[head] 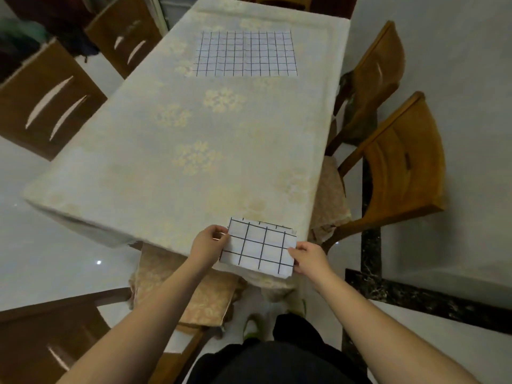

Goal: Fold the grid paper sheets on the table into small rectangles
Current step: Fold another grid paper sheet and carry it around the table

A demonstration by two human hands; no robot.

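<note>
A folded grid paper sheet (259,246), a small white rectangle with black lines, is held over the table's near right corner. My left hand (206,243) pinches its left edge, thumb on top. My right hand (310,259) pinches its lower right corner. A second edge of paper peeks out behind the top of the folded piece. A larger grid paper sheet (246,54) lies flat and spread out at the far end of the table (177,139), well beyond both hands.
The table wears a pale cloth with faint flower patterns. Wooden chairs stand on the right (399,167), on the left (47,98) and at the near left (50,336). A cushioned seat (182,286) sits under my left forearm.
</note>
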